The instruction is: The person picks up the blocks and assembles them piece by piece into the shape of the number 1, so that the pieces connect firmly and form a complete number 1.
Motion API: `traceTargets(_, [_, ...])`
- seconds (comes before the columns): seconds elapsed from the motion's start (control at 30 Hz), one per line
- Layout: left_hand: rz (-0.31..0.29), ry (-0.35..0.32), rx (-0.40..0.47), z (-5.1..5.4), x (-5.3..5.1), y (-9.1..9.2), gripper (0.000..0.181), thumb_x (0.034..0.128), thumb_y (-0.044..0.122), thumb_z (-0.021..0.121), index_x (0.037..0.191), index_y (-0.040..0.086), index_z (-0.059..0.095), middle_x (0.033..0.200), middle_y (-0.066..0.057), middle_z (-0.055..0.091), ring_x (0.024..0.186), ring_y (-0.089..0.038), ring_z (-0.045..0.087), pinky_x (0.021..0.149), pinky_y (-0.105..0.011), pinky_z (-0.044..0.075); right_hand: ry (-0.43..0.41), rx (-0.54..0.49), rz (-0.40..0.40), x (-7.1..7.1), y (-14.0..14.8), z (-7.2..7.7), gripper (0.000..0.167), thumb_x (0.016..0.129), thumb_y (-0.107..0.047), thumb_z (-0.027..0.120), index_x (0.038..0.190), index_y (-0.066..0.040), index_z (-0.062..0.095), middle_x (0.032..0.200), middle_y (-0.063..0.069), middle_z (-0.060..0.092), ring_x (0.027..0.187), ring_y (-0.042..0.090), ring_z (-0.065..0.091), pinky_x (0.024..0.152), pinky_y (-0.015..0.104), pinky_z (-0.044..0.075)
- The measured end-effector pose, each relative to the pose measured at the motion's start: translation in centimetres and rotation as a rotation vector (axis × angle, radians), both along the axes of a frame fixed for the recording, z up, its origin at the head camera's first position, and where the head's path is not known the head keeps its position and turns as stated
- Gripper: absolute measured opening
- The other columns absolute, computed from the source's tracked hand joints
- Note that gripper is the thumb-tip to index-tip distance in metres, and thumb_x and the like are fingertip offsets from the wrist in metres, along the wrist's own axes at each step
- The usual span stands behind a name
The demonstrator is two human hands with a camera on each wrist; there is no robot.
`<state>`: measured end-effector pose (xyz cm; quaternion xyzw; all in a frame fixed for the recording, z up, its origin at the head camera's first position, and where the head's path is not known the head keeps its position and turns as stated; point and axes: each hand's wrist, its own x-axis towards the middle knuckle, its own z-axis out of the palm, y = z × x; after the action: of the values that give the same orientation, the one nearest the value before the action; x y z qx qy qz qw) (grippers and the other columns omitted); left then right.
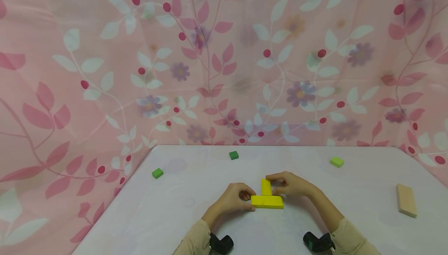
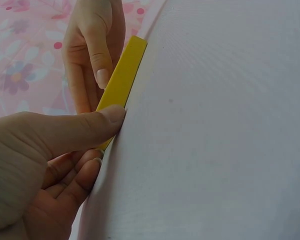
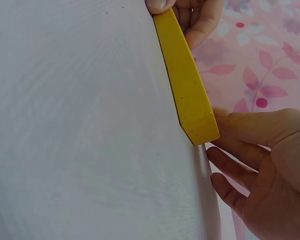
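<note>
Two yellow wooden blocks form a T shape on the table. My left hand (image 1: 233,198) pinches the left end of the front yellow block (image 1: 267,202), which lies crosswise; the left wrist view shows the thumb on its near face. Behind it, the back yellow block (image 1: 266,187) points away and meets the front one near its middle. My right hand (image 1: 291,184) holds that back block, index finger at its far end and thumb by its right side. In the right wrist view, the front yellow block (image 3: 185,80) hides the back block and the right fingertips.
On the white table (image 1: 157,216) lie a green block (image 1: 158,173) at left, another green block (image 1: 233,155) at the back, a light green block (image 1: 337,161) at back right and a plain wooden block (image 1: 406,200) at far right. A floral cloth (image 1: 224,72) hangs behind.
</note>
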<state>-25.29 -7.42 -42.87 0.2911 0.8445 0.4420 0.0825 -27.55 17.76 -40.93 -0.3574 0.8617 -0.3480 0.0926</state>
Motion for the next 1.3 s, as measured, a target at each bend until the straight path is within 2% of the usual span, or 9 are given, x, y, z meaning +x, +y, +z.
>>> traceTargets(0.47, [0.0,0.001,-0.004,-0.07,-0.03,0.04,0.031,0.0687,0.006,0.083,0.097,0.002,0.071,0.081,0.003,0.062,0.07,-0.004,0.053,0.068,-0.016,0.047,-0.009,0.021,0.009,0.14,-0.15,-0.14,0.044,0.089,-0.016,0.063,0.126,0.008,0.054,0.127,0.025,0.055,0.117,0.043,0.049,0.093,0.055,0.042])
traceTargets(0.67, [0.006,0.002,-0.011,-0.13,0.02,0.01,0.031,0.0684,0.007,0.083,0.097,0.002,0.071,0.08,0.004,0.061,0.07,-0.005,0.053,0.068,-0.016,0.047,-0.005,0.027,-0.012,0.22,-0.23,-0.24,0.045,0.089,-0.018,0.064,0.126,0.006,0.055,0.127,0.023,0.056,0.116,0.042,0.049,0.093,0.055,0.042])
traceTargets(1.1, [0.009,0.015,-0.012,-0.11,0.03,0.09,0.031,0.0686,0.007,0.083,0.097,0.002,0.071,0.08,0.004,0.061,0.07,-0.005,0.053,0.069,-0.016,0.047,-0.023,0.01,-0.018,0.4,-0.56,-0.03,0.046,0.089,-0.017,0.064,0.126,0.008,0.053,0.127,0.025,0.054,0.118,0.044,0.047,0.094,0.057,0.04])
traceTargets(1.3, [0.009,0.007,-0.007,-0.02,0.07,0.06,0.031,0.0681,0.006,0.083,0.097,0.002,0.071,0.081,0.004,0.061,0.07,-0.004,0.053,0.069,-0.016,0.047,0.005,-0.006,-0.005,0.24,-0.28,0.12,0.047,0.089,-0.018,0.064,0.125,0.01,0.053,0.126,0.027,0.055,0.116,0.044,0.049,0.091,0.056,0.042])
